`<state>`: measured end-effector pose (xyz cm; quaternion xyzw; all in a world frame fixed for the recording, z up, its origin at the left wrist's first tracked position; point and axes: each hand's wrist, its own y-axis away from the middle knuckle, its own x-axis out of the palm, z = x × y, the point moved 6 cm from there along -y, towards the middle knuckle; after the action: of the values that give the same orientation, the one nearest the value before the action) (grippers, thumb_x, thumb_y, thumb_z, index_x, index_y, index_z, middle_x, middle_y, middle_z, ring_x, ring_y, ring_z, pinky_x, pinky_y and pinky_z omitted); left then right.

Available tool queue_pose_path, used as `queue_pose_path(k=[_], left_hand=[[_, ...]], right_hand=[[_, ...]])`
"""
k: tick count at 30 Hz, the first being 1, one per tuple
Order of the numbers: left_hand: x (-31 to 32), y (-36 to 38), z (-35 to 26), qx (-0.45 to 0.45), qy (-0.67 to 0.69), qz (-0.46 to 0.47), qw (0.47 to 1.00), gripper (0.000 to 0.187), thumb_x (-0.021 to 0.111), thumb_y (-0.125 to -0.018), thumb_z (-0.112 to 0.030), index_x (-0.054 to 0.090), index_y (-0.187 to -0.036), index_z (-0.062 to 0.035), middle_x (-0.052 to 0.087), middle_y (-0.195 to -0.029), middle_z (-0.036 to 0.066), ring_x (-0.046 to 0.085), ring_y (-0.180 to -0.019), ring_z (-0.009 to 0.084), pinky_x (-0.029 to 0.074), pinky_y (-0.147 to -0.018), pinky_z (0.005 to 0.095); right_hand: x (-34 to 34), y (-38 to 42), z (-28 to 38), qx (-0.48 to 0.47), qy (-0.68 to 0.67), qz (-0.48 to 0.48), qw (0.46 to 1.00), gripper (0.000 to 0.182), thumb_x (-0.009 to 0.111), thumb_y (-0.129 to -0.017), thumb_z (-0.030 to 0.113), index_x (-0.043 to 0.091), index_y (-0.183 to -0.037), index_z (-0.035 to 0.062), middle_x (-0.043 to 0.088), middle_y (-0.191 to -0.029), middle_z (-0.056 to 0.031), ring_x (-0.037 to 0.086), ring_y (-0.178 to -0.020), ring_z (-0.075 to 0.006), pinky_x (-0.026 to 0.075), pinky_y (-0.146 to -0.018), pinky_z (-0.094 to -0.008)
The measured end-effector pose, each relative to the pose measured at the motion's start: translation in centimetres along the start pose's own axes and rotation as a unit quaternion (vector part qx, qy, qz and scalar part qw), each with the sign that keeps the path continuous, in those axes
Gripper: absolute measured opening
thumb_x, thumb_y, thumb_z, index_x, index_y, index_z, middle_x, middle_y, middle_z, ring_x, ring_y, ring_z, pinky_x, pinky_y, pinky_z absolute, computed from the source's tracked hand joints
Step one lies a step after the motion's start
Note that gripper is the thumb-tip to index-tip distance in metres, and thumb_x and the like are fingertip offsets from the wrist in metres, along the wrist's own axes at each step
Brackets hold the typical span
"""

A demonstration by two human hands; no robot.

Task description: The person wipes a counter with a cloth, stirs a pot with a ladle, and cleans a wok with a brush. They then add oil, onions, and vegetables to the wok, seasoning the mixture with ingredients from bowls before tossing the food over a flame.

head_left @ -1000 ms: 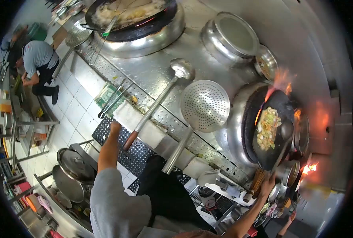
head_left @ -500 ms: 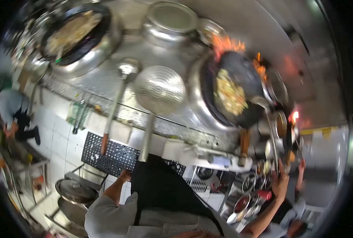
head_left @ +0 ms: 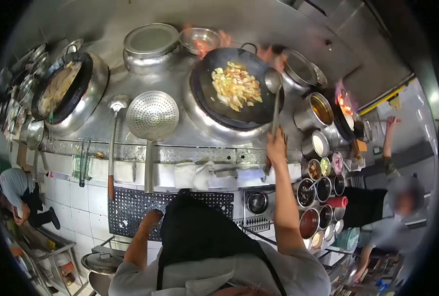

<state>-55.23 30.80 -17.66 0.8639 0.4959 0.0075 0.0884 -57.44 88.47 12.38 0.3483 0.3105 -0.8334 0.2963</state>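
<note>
My right hand (head_left: 277, 146) is wrapped round the handle of a ladle (head_left: 272, 80). The ladle's bowl is over the right side of a large black wok (head_left: 261, 106). Chopped pieces of food (head_left: 236, 86), pale and brownish, lie in the middle of that wok, and its wooden handle (head_left: 267, 166) points toward me beside my right wrist. My left hand (head_left: 153, 217) hangs low beside my black apron, above a perforated black mat; it touches no utensil that I can see, and its fingers are too dark to make out.
Flames (head_left: 205, 48) rise behind the wok. To the left are a strainer (head_left: 152, 116), another ladle (head_left: 117, 102) and a second wok (head_left: 84, 74). Seasoning pots (head_left: 309, 223) stand at the right. Co-workers (head_left: 372, 207) are at the right; another person (head_left: 17, 190) bends at the left.
The view has swung and steadied. The wok, tilted before, now sits flatter on its burner with the food spread in its middle. My right hand and the ladle have come closer to the wok.
</note>
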Motion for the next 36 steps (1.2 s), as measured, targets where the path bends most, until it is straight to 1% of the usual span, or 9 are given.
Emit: queue_pose_path(k=[5,9,12,15,16,18,22,32,36], left_hand=[[4.8,-5.3,0.7,-0.111,-0.453,0.292,0.835,0.037,0.05,-0.091,-0.034,0.068,-0.085,-0.0021,0.066,-0.087,0.022,0.063,-0.087,0.042,0.049,-0.082,0.0469],[8.7,-7.0,-23.7,-0.017,-0.321,0.236,0.917,0.038,0.049,-0.094,-0.032,0.066,-0.084,-0.0003,0.065,-0.083,0.023,0.063,-0.079,0.0408,0.048,-0.073,0.0468],[12.4,-10.2,-32.3,0.097,-0.232,0.183,0.95,0.031,0.05,-0.094,-0.026,0.063,-0.086,0.0014,0.063,-0.078,0.023,0.061,-0.072,0.0411,0.046,-0.066,0.0464],[17.3,-16.1,-35.2,0.216,-0.278,0.124,0.928,0.024,0.052,-0.094,-0.021,0.064,-0.099,-0.0008,0.062,-0.089,0.023,0.057,-0.089,0.0405,0.045,-0.083,0.0433],[18.8,-17.4,-37.4,0.329,-0.263,0.045,0.906,0.022,0.054,-0.092,-0.019,0.064,-0.102,-0.0017,0.062,-0.102,0.02,0.055,-0.099,0.0385,0.042,-0.088,0.0463],[21.3,-19.2,-41.8,0.441,-0.353,-0.099,0.819,0.022,0.057,-0.09,-0.018,0.065,-0.103,-0.0024,0.058,-0.116,0.016,0.052,-0.106,0.0365,0.039,-0.091,0.0496],[25.3,-25.9,-41.9,0.38,-0.389,-0.068,0.836,0.025,0.058,-0.089,-0.024,0.064,-0.104,-0.0045,0.058,-0.118,0.013,0.053,-0.11,0.0329,0.04,-0.089,0.0487],[25.7,-31.9,-39.0,0.187,-0.393,0.067,0.898,0.042,0.051,-0.093,-0.039,0.068,-0.08,-0.0037,0.065,-0.088,0.018,0.06,-0.095,0.0371,0.048,-0.079,0.0469],[24.9,-26.3,-41.4,0.368,-0.288,-0.034,0.883,0.038,0.058,-0.09,-0.034,0.064,-0.071,-0.0011,0.063,-0.076,0.02,0.059,-0.078,0.0391,0.047,-0.073,0.0465]], right_hand=[[4.7,-0.6,6.1,0.309,-0.411,0.192,0.836,0.017,0.046,-0.098,0.016,0.044,-0.11,0.0052,0.046,-0.065,-0.0056,0.046,-0.043,-0.0142,0.04,-0.035,-0.0296],[1.6,-2.6,9.1,0.452,-0.86,0.233,0.05,0.041,0.04,-0.101,0.022,0.027,-0.129,-0.005,0.043,-0.074,-0.0048,0.045,-0.046,-0.0131,0.043,-0.036,-0.0267],[0.0,-3.9,9.1,0.447,-0.866,0.221,-0.038,0.048,0.04,-0.101,0.02,0.018,-0.135,-0.0052,0.041,-0.075,-0.0052,0.045,-0.047,-0.0128,0.041,-0.035,-0.023],[0.4,-2.7,8.8,0.384,-0.712,0.346,0.476,0.032,0.049,-0.095,0.011,0.042,-0.123,-0.0035,0.049,-0.072,-0.0051,0.048,-0.05,-0.0126,0.042,-0.043,-0.0248],[0.4,-2.0,9.6,0.388,-0.709,0.345,0.476,0.032,0.049,-0.095,0.011,0.042,-0.123,-0.0035,0.049,-0.072,-0.0051,0.048,-0.05,-0.0126,0.042,-0.043,-0.0248],[-1.9,-3.6,10.5,0.079,-0.138,0.308,0.938,0.037,0.054,-0.09,0.014,0.048,-0.122,-0.0042,0.061,-0.08,-0.017,0.06,-0.059,-0.0264,0.05,-0.054,-0.0364],[0.7,-5.9,8.3,-0.125,0.074,0.142,0.979,0.055,0.056,-0.084,0.012,0.041,-0.136,0.0008,0.061,-0.103,-0.0329,0.06,-0.097,-0.0476,0.045,-0.09,-0.0463],[-9.5,-1.9,3.2,-0.131,0.283,0.139,0.94,0.051,0.058,-0.087,0.021,0.048,-0.136,0.0287,0.067,-0.098,-0.0172,0.065,-0.089,-0.0364,0.052,-0.077,-0.0479],[-10.0,1.2,1.8,-0.044,0.19,0.096,0.976,0.05,0.062,-0.085,0.021,0.051,-0.134,0.0248,0.064,-0.098,-0.0262,0.06,-0.09,-0.0458,0.048,-0.078,-0.0521]])
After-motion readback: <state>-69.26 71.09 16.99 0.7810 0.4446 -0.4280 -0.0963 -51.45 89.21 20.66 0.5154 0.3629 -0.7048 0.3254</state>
